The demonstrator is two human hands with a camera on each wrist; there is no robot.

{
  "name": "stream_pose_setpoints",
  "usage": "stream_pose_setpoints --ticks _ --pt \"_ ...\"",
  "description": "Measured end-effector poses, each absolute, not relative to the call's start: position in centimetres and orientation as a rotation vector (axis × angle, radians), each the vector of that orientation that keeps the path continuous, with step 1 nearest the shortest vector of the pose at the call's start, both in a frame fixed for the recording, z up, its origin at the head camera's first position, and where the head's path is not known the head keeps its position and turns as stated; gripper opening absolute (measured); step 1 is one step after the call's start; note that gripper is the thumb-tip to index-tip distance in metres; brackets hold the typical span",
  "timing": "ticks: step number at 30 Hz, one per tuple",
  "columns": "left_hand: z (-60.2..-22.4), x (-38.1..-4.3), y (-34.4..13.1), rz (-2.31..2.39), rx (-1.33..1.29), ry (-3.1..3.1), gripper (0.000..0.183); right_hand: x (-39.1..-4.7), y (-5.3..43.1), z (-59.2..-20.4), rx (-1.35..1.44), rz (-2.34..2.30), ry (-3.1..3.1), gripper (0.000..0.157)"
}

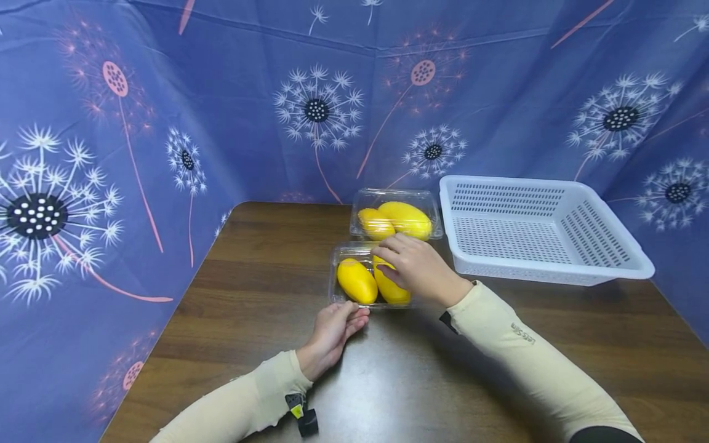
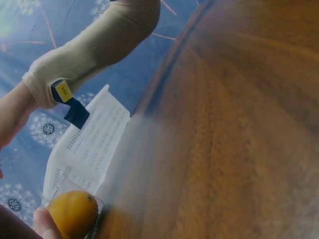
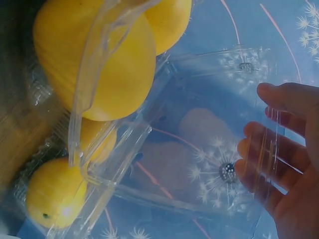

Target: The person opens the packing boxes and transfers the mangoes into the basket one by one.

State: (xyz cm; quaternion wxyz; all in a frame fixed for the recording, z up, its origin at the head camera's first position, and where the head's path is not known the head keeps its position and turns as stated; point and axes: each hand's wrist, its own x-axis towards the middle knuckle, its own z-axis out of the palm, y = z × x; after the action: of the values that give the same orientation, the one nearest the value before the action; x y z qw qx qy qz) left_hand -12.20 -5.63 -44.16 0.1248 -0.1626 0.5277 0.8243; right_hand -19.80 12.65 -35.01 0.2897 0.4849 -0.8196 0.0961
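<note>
A clear plastic clamshell container [image 1: 332, 280] stands on the table with two yellow mangoes inside: the left mango [image 1: 357, 281] in full view, the right mango [image 1: 392, 289] partly behind my right hand. My left hand [image 1: 332, 332] holds the container's front rim, thumb on top and fingers below. Beside that thumb a mango [image 2: 75, 213] shows in the left wrist view. My right hand [image 1: 415, 267] is over the container's right side. In the right wrist view the raised clear lid [image 3: 199, 196] stands in front of its loosely bent fingers [image 3: 279, 149], thumb apart from them.
Behind the near container is a second clear container [image 1: 437, 231] holding two mangoes [image 1: 407, 216]. A white perforated basket [image 1: 554, 271] stands at the back right. Blue dandelion-patterned cloth [image 1: 221, 92] hangs around the brown wooden table [image 1: 249, 277].
</note>
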Motion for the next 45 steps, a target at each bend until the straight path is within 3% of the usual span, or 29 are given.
stream_pose_setpoints --ticks 13,26,36,45 --pt "-43.9 -12.2 -6.3 2.367 -0.445 1.511 0.012 -20.0 13.1 -35.0 1.287 0.274 -2.199 0.033" --pt "-43.6 -12.5 -7.3 2.334 -0.592 1.637 0.01 -20.3 13.1 -35.1 1.303 0.275 -2.183 0.029" --pt "-43.9 -14.5 -9.1 2.388 -0.649 1.753 0.012 -20.2 13.2 -34.9 1.304 0.274 -2.214 0.028" --pt "-44.2 -17.4 -10.6 2.306 -0.555 1.856 0.033 -20.2 13.2 -34.9 1.306 0.298 -2.211 0.031"
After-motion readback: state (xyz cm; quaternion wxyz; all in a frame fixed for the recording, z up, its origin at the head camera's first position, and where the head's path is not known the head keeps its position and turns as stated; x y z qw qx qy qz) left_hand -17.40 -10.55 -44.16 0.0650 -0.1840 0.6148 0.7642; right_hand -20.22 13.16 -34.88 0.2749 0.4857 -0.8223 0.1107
